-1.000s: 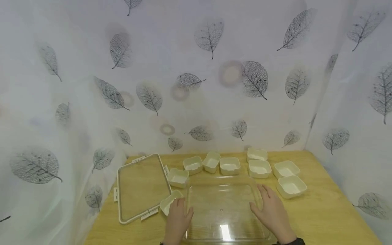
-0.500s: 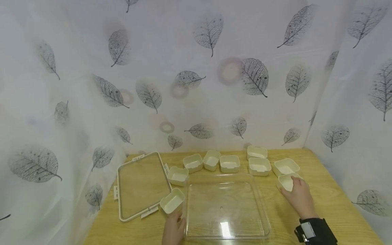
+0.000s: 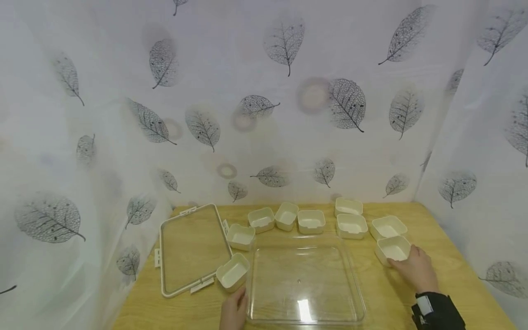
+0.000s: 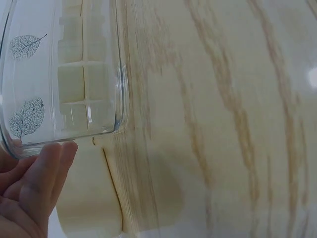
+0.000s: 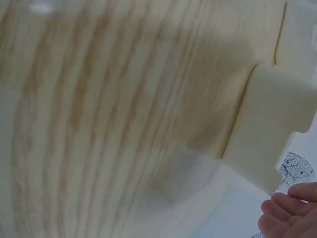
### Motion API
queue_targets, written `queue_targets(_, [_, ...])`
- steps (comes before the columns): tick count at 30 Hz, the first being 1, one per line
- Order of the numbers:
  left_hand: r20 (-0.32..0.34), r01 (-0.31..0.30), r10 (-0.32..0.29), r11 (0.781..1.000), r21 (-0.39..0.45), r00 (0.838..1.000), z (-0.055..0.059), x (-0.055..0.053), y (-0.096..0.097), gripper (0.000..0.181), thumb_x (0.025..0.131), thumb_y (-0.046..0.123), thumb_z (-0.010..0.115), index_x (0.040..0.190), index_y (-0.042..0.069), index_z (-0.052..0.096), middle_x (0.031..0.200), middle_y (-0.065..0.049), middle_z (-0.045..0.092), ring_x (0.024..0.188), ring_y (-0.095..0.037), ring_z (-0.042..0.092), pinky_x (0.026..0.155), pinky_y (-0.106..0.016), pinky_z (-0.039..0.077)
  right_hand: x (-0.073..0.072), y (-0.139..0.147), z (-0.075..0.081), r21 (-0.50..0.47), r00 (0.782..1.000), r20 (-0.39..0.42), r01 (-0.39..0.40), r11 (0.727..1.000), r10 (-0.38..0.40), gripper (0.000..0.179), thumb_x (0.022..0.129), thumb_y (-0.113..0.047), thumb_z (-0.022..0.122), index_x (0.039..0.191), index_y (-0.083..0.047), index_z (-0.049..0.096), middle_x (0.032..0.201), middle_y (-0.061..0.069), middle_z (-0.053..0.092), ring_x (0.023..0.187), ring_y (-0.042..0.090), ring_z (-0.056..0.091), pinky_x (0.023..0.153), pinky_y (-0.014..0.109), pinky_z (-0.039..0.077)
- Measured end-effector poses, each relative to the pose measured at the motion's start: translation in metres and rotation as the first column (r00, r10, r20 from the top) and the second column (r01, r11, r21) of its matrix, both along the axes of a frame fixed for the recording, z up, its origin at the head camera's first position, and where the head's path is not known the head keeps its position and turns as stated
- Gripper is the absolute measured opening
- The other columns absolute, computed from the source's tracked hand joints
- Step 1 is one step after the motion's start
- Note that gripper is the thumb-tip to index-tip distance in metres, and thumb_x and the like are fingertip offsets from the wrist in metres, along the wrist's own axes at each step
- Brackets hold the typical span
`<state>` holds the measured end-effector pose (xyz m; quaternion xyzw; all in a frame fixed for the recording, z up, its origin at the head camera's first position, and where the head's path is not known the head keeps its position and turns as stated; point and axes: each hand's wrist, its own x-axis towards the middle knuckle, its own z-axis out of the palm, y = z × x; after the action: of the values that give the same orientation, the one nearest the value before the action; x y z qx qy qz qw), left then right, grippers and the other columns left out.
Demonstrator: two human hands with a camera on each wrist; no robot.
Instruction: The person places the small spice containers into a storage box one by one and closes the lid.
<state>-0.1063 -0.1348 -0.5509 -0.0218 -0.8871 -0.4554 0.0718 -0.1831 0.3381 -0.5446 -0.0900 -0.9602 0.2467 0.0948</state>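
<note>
My left hand [image 3: 233, 311] is beside the left side of a shallow clear plastic box [image 3: 299, 279] in the head view. In the left wrist view its fingers [image 4: 47, 161] lie along the box's edge at a corner, fairly straight. My right hand [image 3: 417, 269] is at the right corner of a small cream container [image 3: 393, 250]. The right wrist view shows its loosely bent fingers [image 5: 290, 208] right at the container's rim corner. This container has a notch in one wall and stands against another cream container [image 3: 388, 227].
A lid with a pale frame and clips [image 3: 195, 251] lies at the left. One cream container [image 3: 233, 272] stands between lid and clear box, near my left hand. Several more cream containers [image 3: 311, 222] stand along the back. Leaf-patterned curtains [image 3: 272, 114] surround the wooden table [image 3: 462, 298].
My right hand has left the clear box's right side and gone over to the right-hand cream container. My left hand has drawn back toward the front, off the nearby cream container.
</note>
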Motion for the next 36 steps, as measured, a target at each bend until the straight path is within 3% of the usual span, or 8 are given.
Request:
queue_targets(4, [-0.003, -0.013, 0.013, 1.0, -0.01, 1.0, -0.001, 0.001, 0.0, 0.022, 0.081, -0.002, 0.056, 0.101, -0.012, 0.058, 0.092, -0.021, 0.062, 0.084, -0.03, 0.059, 0.074, -0.039, 0.049, 0.001, -0.001, -0.004, -0.004, 1.0, 0.013, -0.025, 1.0, 0.025, 0.087, 0.069, -0.033, 0.071, 0.114, 0.028, 0.03, 0.105, 0.045, 0.034, 0.096, 0.057, 0.033, 0.078, 0.065, 0.032])
queue_targets(10, [-0.003, -0.022, 0.022, 1.0, 0.011, 1.0, -0.004, 0.002, 0.002, 0.023, 0.082, -0.002, 0.056, 0.103, -0.011, 0.058, 0.098, -0.023, 0.061, 0.09, -0.036, 0.057, 0.079, -0.045, 0.046, 0.001, -0.001, -0.008, -0.025, 0.999, 0.032, 0.022, 0.999, -0.021, 0.092, 0.069, -0.036, 0.071, 0.113, 0.031, 0.026, 0.108, 0.045, 0.029, 0.098, 0.057, 0.029, 0.081, 0.065, 0.031])
queue_targets(14, [0.001, -0.029, 0.029, 0.999, 0.034, 1.0, -0.005, 0.002, 0.004, 0.022, 0.081, -0.004, 0.055, 0.102, -0.011, 0.058, 0.098, -0.023, 0.061, 0.091, -0.036, 0.057, 0.08, -0.045, 0.046, -0.001, 0.003, -0.012, -0.038, 0.999, 0.033, 0.033, 0.999, -0.032, 0.093, 0.068, -0.044, 0.07, 0.109, 0.03, 0.03, 0.1, 0.042, 0.036, 0.091, 0.055, 0.036, 0.076, 0.062, 0.035])
queue_targets(17, [0.042, -0.028, 0.025, 0.997, 0.066, 0.999, -0.004, 0.002, 0.004, 0.023, 0.082, -0.005, 0.053, 0.104, -0.013, 0.057, 0.099, -0.025, 0.06, 0.092, -0.037, 0.057, 0.08, -0.045, 0.045, -0.004, 0.004, -0.015, -0.049, 0.999, 0.015, 0.049, 0.998, -0.049, 0.092, 0.067, -0.048, 0.071, 0.104, 0.028, 0.035, 0.095, 0.038, 0.04, 0.086, 0.053, 0.041, 0.071, 0.06, 0.038])
queue_targets(20, [0.077, -0.021, 0.014, 0.996, 0.089, 0.997, -0.001, 0.001, 0.003, 0.024, 0.083, -0.005, 0.052, 0.105, -0.015, 0.054, 0.101, -0.027, 0.059, 0.094, -0.037, 0.056, 0.08, -0.045, 0.046, -0.006, 0.001, -0.014, -0.064, 0.997, 0.017, 0.07, 0.995, -0.069, 0.092, 0.067, -0.05, 0.069, 0.105, 0.027, 0.036, 0.095, 0.038, 0.041, 0.087, 0.052, 0.041, 0.072, 0.059, 0.038])
queue_targets(27, [0.079, -0.019, 0.012, 0.996, 0.087, 0.997, -0.001, 0.0, 0.003, 0.025, 0.083, -0.004, 0.052, 0.106, -0.014, 0.054, 0.102, -0.027, 0.058, 0.095, -0.038, 0.056, 0.079, -0.043, 0.047, -0.008, -0.003, -0.013, -0.08, 0.992, 0.071, 0.114, 0.99, -0.109, 0.096, 0.071, -0.049, 0.065, 0.111, 0.03, 0.028, 0.1, 0.043, 0.035, 0.092, 0.054, 0.037, 0.075, 0.061, 0.036])
queue_targets(36, [0.06, -0.022, 0.018, 0.997, 0.073, 0.998, 0.001, 0.001, 0.003, 0.024, 0.083, -0.004, 0.053, 0.105, -0.015, 0.054, 0.101, -0.028, 0.058, 0.094, -0.039, 0.056, 0.078, -0.043, 0.047, -0.004, -0.012, -0.013, -0.116, 0.995, -0.055, 0.076, 0.99, -0.083, 0.088, 0.07, -0.041, 0.07, 0.113, 0.026, 0.033, 0.105, 0.041, 0.036, 0.096, 0.051, 0.036, 0.077, 0.061, 0.034])
